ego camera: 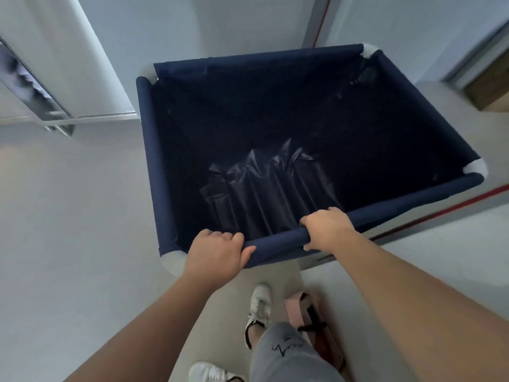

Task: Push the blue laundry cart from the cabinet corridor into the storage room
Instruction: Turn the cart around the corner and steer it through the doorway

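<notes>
A: Both hands wrapped tight on the near rail of the blue laundry cart: left hand by its near-left corner, right hand mid-rail.

B: A spread grip, likely for steering. The cart's navy fabric on white corner joints, a crumpled black liner inside, standing on pale floor, cabinet beyond its left side.

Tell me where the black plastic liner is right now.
In the head view, the black plastic liner lies crumpled inside the blue laundry cart, toward its near side, just beyond the rail gripped by the left hand and right hand.
</notes>
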A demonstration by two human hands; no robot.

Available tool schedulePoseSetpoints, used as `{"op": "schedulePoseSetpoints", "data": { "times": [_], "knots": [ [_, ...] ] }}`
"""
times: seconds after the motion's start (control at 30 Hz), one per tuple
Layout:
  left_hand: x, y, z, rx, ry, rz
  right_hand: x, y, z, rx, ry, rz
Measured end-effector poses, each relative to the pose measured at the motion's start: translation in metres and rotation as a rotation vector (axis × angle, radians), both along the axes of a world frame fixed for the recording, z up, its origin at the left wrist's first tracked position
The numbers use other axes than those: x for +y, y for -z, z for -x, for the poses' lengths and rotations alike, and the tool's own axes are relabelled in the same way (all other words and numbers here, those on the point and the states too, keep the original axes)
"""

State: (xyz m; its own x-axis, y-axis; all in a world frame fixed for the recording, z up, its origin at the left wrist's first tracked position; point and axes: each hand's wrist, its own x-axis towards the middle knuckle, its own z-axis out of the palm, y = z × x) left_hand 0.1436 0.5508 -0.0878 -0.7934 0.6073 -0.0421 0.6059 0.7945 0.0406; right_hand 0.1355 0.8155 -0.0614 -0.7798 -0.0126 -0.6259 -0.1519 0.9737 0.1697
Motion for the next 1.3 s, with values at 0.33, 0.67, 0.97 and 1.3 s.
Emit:
{"op": "schedulePoseSetpoints", "data": {
  "times": [0.33,0.67,0.97,1.3],
  "knots": [
    [-0.020,-0.006,0.029,0.069,-0.052,-0.021,-0.102,0.005,0.005,-0.097,-0.109,0.387],
    [-0.003,-0.001,0.051,-0.071,0.012,-0.031,-0.047,-0.005,0.011,-0.187,-0.036,0.208],
    [0.047,0.001,0.066,-0.208,0.015,-0.211,-0.057,-0.014,0.026,-0.320,0.314,0.525],
    [0.095,-0.003,0.094,-0.312,0.020,-0.315,-0.029,0.009,0.040,-0.061,0.545,0.743]
  ]
}}
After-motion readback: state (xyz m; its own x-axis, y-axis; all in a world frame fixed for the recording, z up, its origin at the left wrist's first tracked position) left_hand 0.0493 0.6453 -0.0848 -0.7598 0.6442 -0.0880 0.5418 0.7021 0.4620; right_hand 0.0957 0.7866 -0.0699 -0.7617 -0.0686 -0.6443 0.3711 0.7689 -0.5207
